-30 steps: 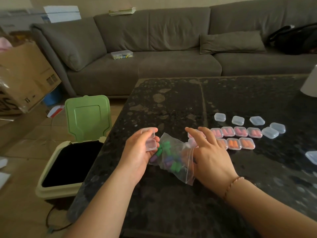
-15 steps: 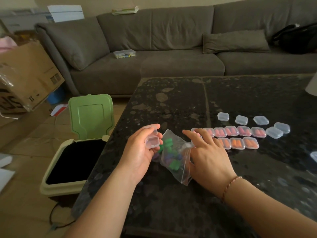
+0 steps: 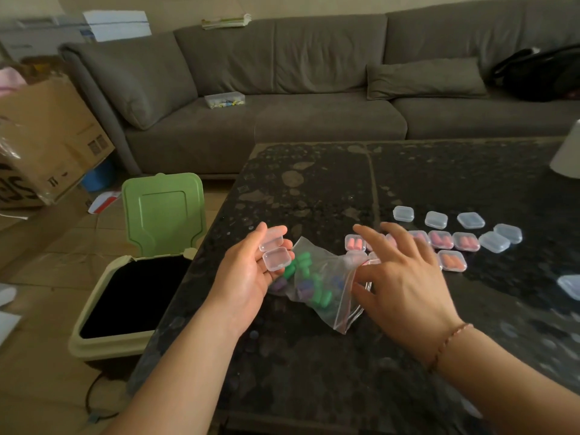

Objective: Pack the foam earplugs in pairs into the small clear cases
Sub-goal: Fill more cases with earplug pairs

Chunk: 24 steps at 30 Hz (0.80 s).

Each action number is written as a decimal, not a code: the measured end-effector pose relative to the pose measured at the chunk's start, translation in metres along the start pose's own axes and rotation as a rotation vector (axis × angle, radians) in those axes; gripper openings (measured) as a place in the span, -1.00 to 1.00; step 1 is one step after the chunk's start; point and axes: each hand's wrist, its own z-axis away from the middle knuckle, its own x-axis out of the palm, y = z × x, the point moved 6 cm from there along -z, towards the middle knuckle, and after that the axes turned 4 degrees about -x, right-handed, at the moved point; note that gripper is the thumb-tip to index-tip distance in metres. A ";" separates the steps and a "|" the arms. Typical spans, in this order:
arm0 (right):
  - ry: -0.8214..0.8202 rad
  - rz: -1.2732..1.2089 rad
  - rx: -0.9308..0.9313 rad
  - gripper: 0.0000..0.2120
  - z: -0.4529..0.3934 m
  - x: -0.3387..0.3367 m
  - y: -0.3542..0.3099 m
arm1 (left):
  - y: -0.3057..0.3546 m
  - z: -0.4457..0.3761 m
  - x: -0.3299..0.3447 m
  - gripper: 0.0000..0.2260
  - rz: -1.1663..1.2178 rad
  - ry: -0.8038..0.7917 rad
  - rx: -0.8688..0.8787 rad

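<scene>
A living room with a long grey-brown fabric sofa (image 3: 314,89) fills the background, and a dark speckled stone coffee table (image 3: 329,189) stands before it. Beside the table's left edge sits a cream waste bin with its green lid (image 3: 163,211) raised upright; a brown cardboard box (image 3: 47,136) leans at the far left. On the sofa seat lies a small clear plastic box (image 3: 224,100) whose contents are too small to make out.

Near the table's left edge, the left hand (image 3: 251,274) cradles an open, hinged small clear plastic case (image 3: 273,250) on its curled fingers, thumb up beside the lid; the case looks empty. The right hand (image 3: 405,277), fingers spread and relaxed, hovers over the mouth of a crumpled clear zip bag (image 3: 329,284) of green and purple foam earplugs (image 3: 303,262). Whether it touches the bag cannot be told. The bag lies on the table between the hands, its long axis running from the left hand towards the near right.

Towards the right edge, rows of closed clear cases run left to right: pink-filled cases (image 3: 441,239), an orange-filled case (image 3: 452,260) and empty cases (image 3: 436,220) behind. The right hand hides part of these rows. A white object (image 3: 568,155) is cut off at the right edge.
</scene>
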 end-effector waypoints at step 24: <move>0.207 -0.220 -0.058 -0.87 -0.002 -0.026 -0.024 | 0.004 0.023 0.046 -0.59 -0.188 -0.112 0.016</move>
